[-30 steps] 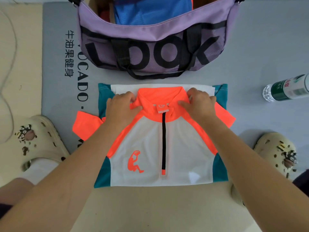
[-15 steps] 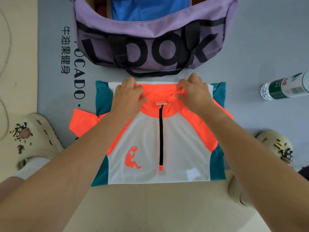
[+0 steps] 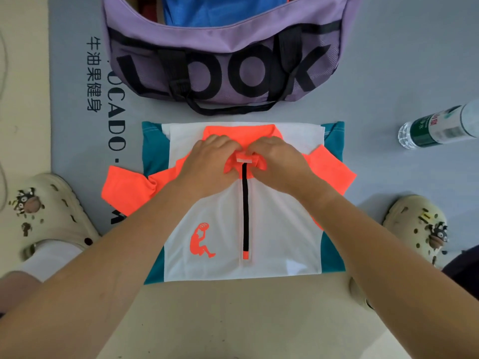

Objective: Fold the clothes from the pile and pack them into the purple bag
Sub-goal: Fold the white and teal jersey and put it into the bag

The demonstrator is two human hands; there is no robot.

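Observation:
A white, orange and teal zip-neck shirt [image 3: 272, 229] lies folded flat on the floor in front of me, collar toward the bag. My left hand [image 3: 207, 164] and my right hand [image 3: 277, 161] meet at the orange collar, fingers curled and pinching the collar fabric on either side of the zip top. The purple bag [image 3: 225, 60] with black "LOOK" lettering stands open just beyond the shirt, with a blue garment [image 3: 223, 9] inside it.
A grey mat [image 3: 388, 73] with printed lettering lies under the bag and the shirt's far half. A plastic water bottle [image 3: 438, 128] lies at the right. Cream clogs sit at the left [image 3: 49, 213] and right [image 3: 414, 226].
Both hands slid inward from the outer ends of the collar to its centre and now pinch it by the zip top.

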